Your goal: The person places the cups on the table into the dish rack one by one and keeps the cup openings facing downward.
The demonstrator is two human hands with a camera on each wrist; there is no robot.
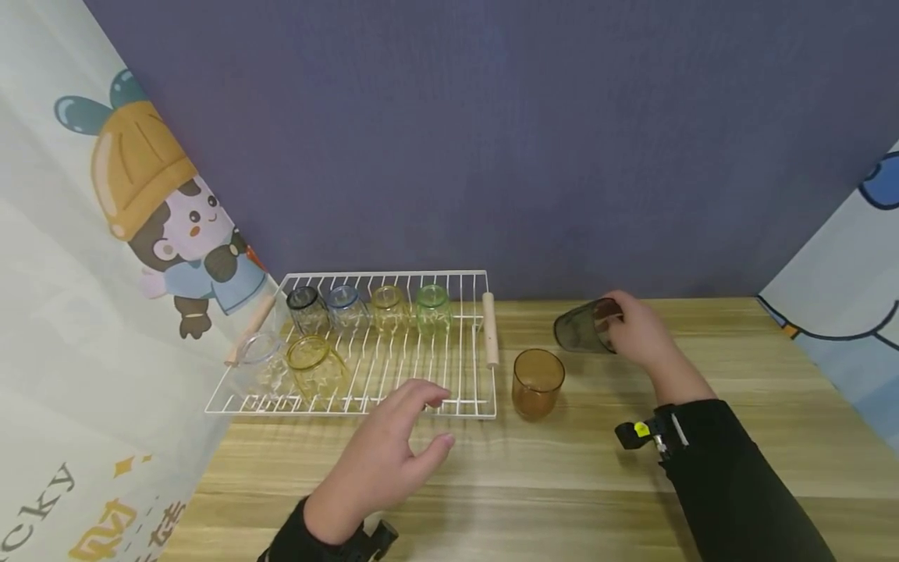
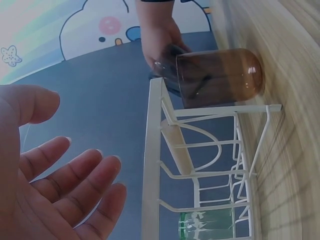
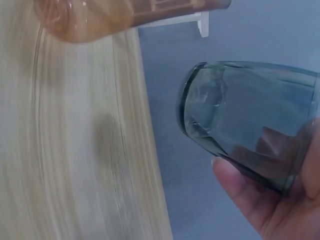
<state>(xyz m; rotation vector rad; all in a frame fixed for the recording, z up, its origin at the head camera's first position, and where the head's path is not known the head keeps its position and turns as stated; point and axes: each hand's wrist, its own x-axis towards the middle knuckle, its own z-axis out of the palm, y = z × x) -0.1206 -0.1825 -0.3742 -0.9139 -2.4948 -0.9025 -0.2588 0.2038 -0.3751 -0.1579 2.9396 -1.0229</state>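
Observation:
My right hand (image 1: 637, 332) grips a smoky grey glass (image 1: 584, 325) near one end. The glass is tipped on its side above the back right of the table; in the right wrist view its thick base (image 3: 196, 100) points away from the palm. An amber glass (image 1: 538, 382) stands upright on the table between this hand and the rack. My left hand (image 1: 389, 445) is over the front edge of the white wire rack (image 1: 460, 414), fingers loosely bent and thumb apart. Nothing lies between those fingers (image 2: 85, 175) in the left wrist view.
In the rack's back row are a dark glass (image 1: 307, 311), a blue one (image 1: 347, 311), a yellow one (image 1: 390, 310) and a green one (image 1: 434, 310). A clear glass (image 1: 261, 359) and a larger yellow glass (image 1: 318, 371) sit at its front left. A wooden handle (image 1: 490, 332) borders the rack's right side.

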